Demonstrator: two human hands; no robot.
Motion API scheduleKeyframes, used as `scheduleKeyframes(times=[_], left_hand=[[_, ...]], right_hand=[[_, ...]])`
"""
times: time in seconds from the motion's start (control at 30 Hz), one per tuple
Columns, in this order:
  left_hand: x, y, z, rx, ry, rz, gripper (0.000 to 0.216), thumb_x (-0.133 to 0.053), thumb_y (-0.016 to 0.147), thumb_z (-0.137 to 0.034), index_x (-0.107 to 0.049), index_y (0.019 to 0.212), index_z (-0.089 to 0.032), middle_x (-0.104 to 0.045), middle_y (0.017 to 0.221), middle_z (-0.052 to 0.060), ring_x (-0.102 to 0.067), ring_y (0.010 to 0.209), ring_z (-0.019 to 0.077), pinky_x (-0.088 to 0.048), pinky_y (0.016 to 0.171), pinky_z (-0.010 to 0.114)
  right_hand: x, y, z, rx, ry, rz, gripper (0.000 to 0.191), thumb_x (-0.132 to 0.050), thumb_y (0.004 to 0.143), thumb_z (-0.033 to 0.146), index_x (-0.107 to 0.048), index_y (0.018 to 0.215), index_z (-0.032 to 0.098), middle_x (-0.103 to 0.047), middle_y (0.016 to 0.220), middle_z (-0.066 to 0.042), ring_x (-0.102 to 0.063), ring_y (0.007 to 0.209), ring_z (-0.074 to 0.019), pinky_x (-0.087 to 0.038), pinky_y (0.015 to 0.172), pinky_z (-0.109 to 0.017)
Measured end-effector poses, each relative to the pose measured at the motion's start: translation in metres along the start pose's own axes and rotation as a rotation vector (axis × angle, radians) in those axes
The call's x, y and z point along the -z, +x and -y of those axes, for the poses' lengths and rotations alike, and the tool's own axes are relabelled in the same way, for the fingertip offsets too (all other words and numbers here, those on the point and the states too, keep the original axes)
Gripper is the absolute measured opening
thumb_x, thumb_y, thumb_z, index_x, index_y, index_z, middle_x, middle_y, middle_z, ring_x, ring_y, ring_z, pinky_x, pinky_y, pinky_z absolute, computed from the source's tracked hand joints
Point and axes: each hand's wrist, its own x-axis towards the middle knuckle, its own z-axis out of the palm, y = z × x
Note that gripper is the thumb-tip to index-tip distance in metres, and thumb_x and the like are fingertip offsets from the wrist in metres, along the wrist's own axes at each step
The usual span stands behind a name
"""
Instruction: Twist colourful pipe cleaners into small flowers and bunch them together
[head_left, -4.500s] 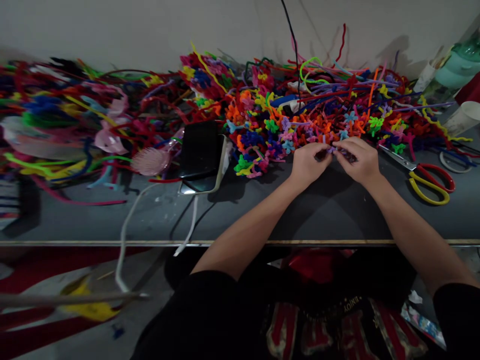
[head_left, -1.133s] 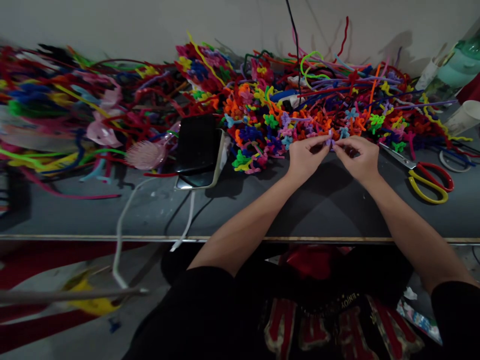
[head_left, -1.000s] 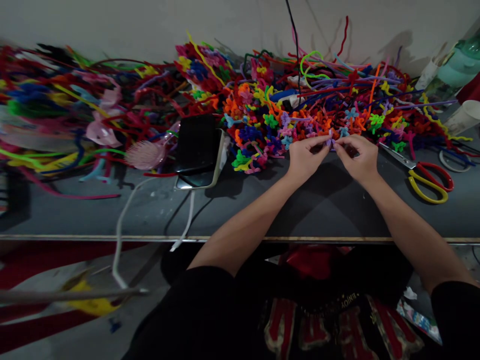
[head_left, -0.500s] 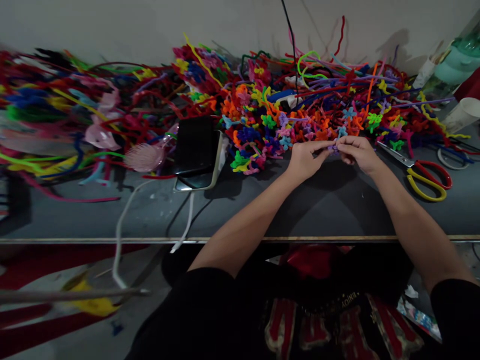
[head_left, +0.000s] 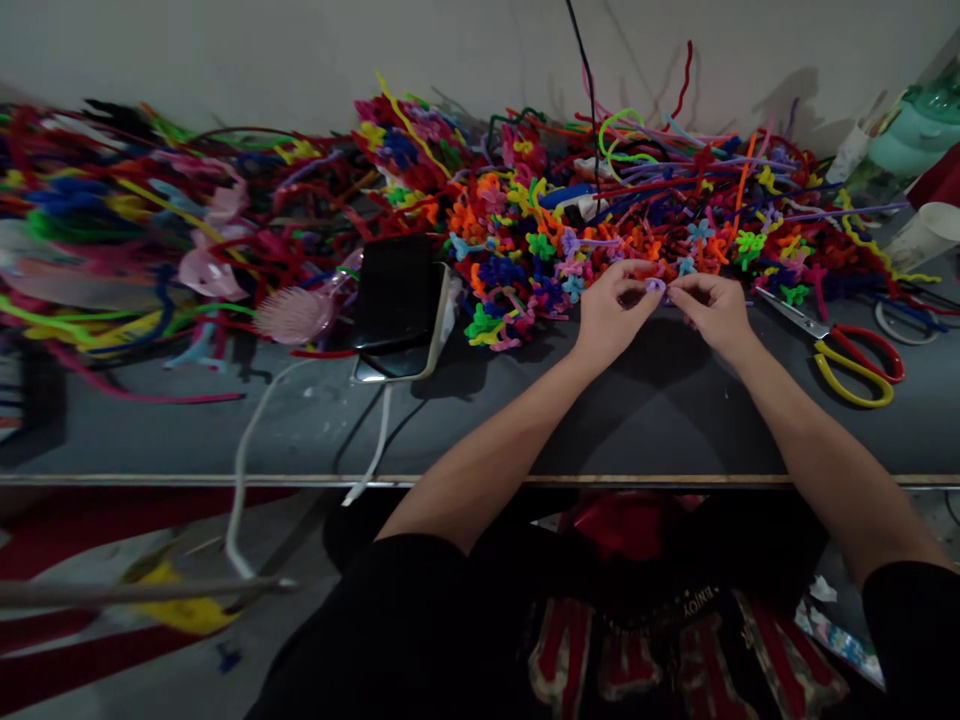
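Observation:
Between the fingertips of both hands is a small purple pipe cleaner (head_left: 655,286), bent into a little looped shape. My left hand (head_left: 616,305) pinches it between thumb and forefinger. From the other side my right hand (head_left: 711,303) is closed in a pinch at its right end; the fingers cover much of that end. Both hands are above the grey table, at the front edge of a heap of pipe-cleaner flowers (head_left: 574,265) in many colours.
Scissors (head_left: 847,350) with red and yellow handles lie right of my right hand. Stacked phones (head_left: 394,300), a pink hairbrush (head_left: 296,312) and a white cable (head_left: 244,450) are to the left. Loose pipe cleaners (head_left: 247,200) cover the back left; a paper cup (head_left: 926,235) is far right.
My left hand has turned and its fingers have spread a little, showing more of the purple pipe cleaner. The right fingertips have shifted slightly. The view has moved a little.

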Motion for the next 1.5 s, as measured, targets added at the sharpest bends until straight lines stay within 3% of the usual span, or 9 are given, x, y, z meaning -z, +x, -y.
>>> scheduleKeyframes(times=[0.1, 0.3, 0.4, 0.7, 0.93, 1.13, 1.3, 1.5], left_hand=[[-0.001, 0.0, 0.001, -0.008, -0.031, -0.005, 0.028, -0.063, 0.09, -0.042, -0.07, 0.102, -0.017, -0.077, 0.09, 0.005, -0.071, 0.077, 0.0125, -0.056, 0.069, 0.022], [0.0, 0.001, 0.002, 0.0, -0.071, -0.012, 0.019, -0.067, 0.084, -0.032, -0.075, 0.089, -0.015, -0.076, 0.081, 0.005, -0.068, 0.071, 0.0122, -0.055, 0.066, 0.022], [0.001, 0.001, 0.0, 0.006, -0.09, 0.008, 0.016, -0.068, 0.08, -0.025, -0.076, 0.087, -0.015, -0.075, 0.076, 0.004, -0.067, 0.068, 0.0116, -0.053, 0.066, 0.021], [-0.002, 0.001, 0.003, -0.05, -0.064, 0.016, 0.013, -0.066, 0.073, -0.017, -0.077, 0.081, -0.015, -0.075, 0.072, 0.002, -0.065, 0.064, 0.011, -0.051, 0.061, 0.021], [-0.003, -0.001, -0.003, -0.059, -0.064, -0.07, 0.014, -0.066, 0.08, -0.024, -0.076, 0.085, -0.014, -0.077, 0.08, 0.005, -0.068, 0.068, 0.0119, -0.055, 0.065, 0.021], [-0.003, -0.004, -0.002, -0.117, -0.041, -0.064, 0.015, -0.068, 0.083, -0.026, -0.076, 0.088, -0.014, -0.078, 0.087, 0.007, -0.071, 0.076, 0.0145, -0.058, 0.075, 0.026], [-0.004, -0.006, -0.003, -0.108, -0.084, -0.047, 0.022, -0.067, 0.086, -0.033, -0.076, 0.09, -0.014, -0.078, 0.087, 0.008, -0.072, 0.076, 0.0156, -0.058, 0.073, 0.026], [-0.002, -0.005, -0.006, -0.103, -0.077, -0.049, 0.025, -0.067, 0.087, -0.038, -0.077, 0.091, -0.015, -0.078, 0.085, 0.007, -0.072, 0.075, 0.0149, -0.058, 0.071, 0.025]], right_hand=[[-0.002, -0.004, 0.002, 0.014, 0.013, -0.018, 0.041, -0.076, 0.07, 0.058, -0.072, 0.079, 0.018, -0.063, 0.064, 0.0, -0.046, 0.046, -0.0079, -0.04, 0.045, -0.025], [0.001, -0.012, 0.009, 0.454, -0.285, -0.084, 0.019, -0.071, 0.083, 0.04, -0.078, 0.093, 0.024, -0.07, 0.078, -0.003, -0.058, 0.062, -0.0125, -0.049, 0.061, -0.028], [0.003, -0.01, 0.007, 0.568, -0.362, -0.065, 0.013, -0.068, 0.087, 0.034, -0.079, 0.089, 0.027, -0.073, 0.083, -0.003, -0.065, 0.073, -0.0149, -0.051, 0.07, -0.03], [0.004, -0.005, 0.001, 0.516, -0.329, -0.014, 0.013, -0.067, 0.087, 0.028, -0.076, 0.08, 0.024, -0.072, 0.082, -0.003, -0.066, 0.076, -0.0161, -0.053, 0.071, -0.031], [-0.006, -0.013, 0.005, 0.391, -0.33, -0.213, 0.02, -0.069, 0.085, 0.041, -0.075, 0.087, 0.022, -0.071, 0.083, -0.003, -0.06, 0.064, -0.0124, -0.049, 0.058, -0.027], [-0.011, -0.018, 0.012, 0.48, -0.372, -0.227, 0.018, -0.066, 0.087, 0.036, -0.076, 0.084, 0.022, -0.071, 0.079, -0.003, -0.061, 0.063, -0.0125, -0.05, 0.057, -0.027], [-0.008, -0.016, 0.01, 0.514, -0.409, -0.224, 0.02, -0.06, 0.09, 0.033, -0.075, 0.083, 0.021, -0.071, 0.079, -0.004, -0.06, 0.061, -0.0123, -0.049, 0.054, -0.026], [-0.006, -0.017, 0.011, 0.556, -0.454, -0.234, 0.019, -0.06, 0.09, 0.031, -0.074, 0.084, 0.021, -0.071, 0.081, -0.005, -0.064, 0.068, -0.0149, -0.052, 0.061, -0.028]])
